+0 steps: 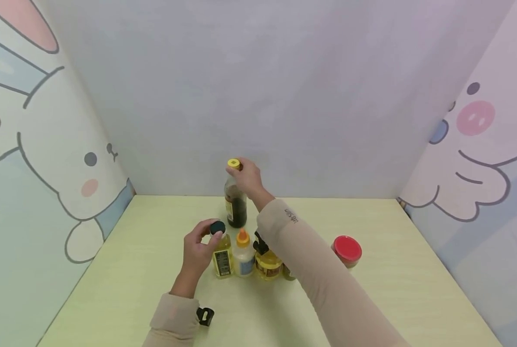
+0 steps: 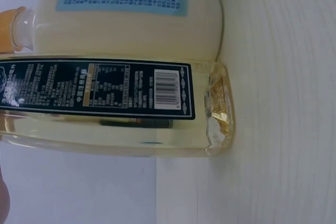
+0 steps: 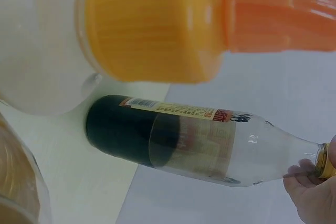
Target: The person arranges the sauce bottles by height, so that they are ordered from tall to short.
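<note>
My right hand (image 1: pixel 249 178) grips the yellow cap (image 1: pixel 234 164) at the top of a glass bottle of dark sauce (image 1: pixel 237 212), upright near the back wall. In the right wrist view, the dark liquid in this sauce bottle (image 3: pixel 173 135) reaches partway up below a clear neck. Nearer and to the left, my left hand (image 1: pixel 197 248) holds the dark cap (image 1: pixel 217 227) of an oil bottle (image 1: pixel 223 262) between thumb and fingers. The left wrist view shows that oil bottle's (image 2: pixel 105 90) dark green label and its base at the table surface.
Right of the oil bottle stand a white bottle with an orange nozzle (image 1: pixel 243 260), a jar of yellow oil (image 1: pixel 268 270) and another bottle (image 1: pixel 289 274) partly behind my right sleeve. A red-lidded jar (image 1: pixel 347 249) stands farther right. Walls border the table (image 1: pixel 124 270).
</note>
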Demonstrator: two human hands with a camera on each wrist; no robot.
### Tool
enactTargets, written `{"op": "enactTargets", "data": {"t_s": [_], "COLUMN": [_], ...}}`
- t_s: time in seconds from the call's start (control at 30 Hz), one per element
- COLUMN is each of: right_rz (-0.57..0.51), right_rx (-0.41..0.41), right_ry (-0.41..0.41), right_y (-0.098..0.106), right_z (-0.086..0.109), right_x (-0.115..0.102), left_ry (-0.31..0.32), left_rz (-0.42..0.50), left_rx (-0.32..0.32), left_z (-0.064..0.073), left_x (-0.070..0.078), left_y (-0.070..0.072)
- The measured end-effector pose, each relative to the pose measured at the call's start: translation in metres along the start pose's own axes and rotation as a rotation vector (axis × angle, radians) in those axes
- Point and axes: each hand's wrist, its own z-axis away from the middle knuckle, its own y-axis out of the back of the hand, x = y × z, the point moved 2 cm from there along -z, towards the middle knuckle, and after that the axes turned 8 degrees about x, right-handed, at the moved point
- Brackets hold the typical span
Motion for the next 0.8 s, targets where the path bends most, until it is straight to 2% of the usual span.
{"op": "enactTargets", "data": {"t_s": [0.37,0.6,0.8], "right_rz": [-0.011,-0.008,0.002], "right_rx": [-0.033,-0.113,-0.131], "right_ry": [-0.006,-0.028,-0.045], "right_y": [0.006,0.011,0.016], "right_z": [0.004,0.005,0.007], "right_x": [-0.001,0.001,-0.002], "left_ry": [-0.004,-0.01,-0.018], "left_rz": [0.006,0.025,0.036], "left_rx": [0.0,0.004,0.008], "left_z": [0.001,0.002,0.001], "left_x": [0.002,0.0,0.0], "left_y": [-0.001,0.0,-0.001]}}
